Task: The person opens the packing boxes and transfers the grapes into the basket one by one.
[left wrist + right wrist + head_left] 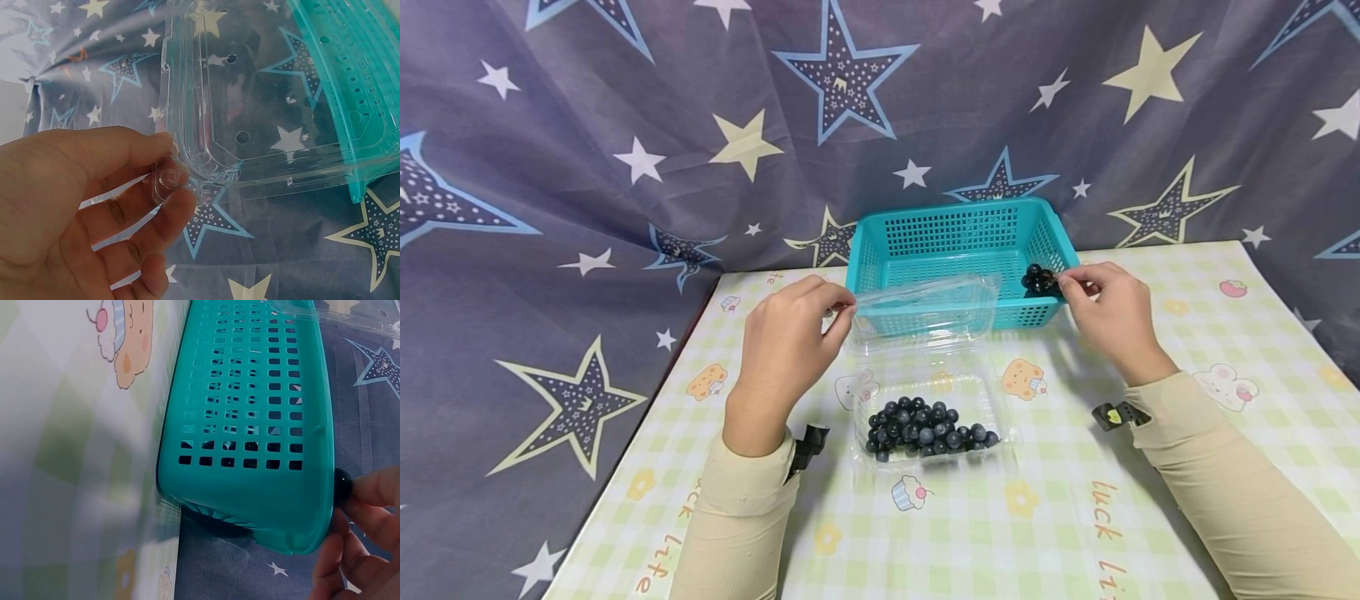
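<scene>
My left hand (793, 346) pinches the corner of the raised clear plastic lid (250, 112), which tilts up against the front of the teal basket (1030, 312). Joined below it, the clear clamshell tray (868, 396) lies on the table with a heap of dark grapes (913, 425) inside. At the basket's right front corner, my right hand (1108, 312) pinches a small bunch of dark grapes (1037, 279) between thumb and fingers. The bunch hangs just inside the rim. In the right wrist view, the basket wall (250, 481) hides most of it.
The table has a checkered cloth (962, 533) with printed cakes and bears. Directly behind the basket hangs a dark curtain (685, 125) patterned with stars. The basket's back wall stands close to this curtain.
</scene>
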Tool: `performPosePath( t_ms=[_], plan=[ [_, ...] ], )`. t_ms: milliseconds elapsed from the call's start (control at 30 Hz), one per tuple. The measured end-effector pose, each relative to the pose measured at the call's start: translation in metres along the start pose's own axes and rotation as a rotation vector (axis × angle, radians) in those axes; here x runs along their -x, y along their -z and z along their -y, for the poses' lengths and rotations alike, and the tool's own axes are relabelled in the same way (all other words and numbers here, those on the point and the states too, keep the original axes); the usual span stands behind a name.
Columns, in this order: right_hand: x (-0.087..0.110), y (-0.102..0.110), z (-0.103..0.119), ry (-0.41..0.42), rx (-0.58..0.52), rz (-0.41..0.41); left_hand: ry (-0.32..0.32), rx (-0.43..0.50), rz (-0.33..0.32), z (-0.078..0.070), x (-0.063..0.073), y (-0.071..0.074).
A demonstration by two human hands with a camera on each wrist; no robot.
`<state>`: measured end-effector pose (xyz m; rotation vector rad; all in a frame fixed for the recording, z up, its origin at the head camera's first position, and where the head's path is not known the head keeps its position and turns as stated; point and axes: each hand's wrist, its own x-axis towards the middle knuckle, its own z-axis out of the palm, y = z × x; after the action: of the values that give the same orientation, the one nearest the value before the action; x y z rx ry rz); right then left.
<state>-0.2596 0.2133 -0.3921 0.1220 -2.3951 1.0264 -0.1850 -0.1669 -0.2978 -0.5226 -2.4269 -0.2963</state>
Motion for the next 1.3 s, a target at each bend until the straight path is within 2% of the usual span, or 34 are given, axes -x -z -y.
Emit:
performPosePath(
  t_ms=[200, 767, 1300],
  plan=[
    [0.001, -0.0007, -0.0002, 0.007, 0.001, 0.02, 0.001, 0.0, 0.003, -0.0002, 0.0004, 0.0001],
    [-0.0002, -0.0029, -0.0031, 0.027, 0.003, 0.01, -0.003, 0.0, 0.008, -0.0006, 0.0001, 0.0006],
    [0.0022, -0.0001, -0.0011, -0.003, -0.012, 0.011, -0.003, -0.001, 0.003, -0.0002, 0.0005, -0.0003]
  ],
)
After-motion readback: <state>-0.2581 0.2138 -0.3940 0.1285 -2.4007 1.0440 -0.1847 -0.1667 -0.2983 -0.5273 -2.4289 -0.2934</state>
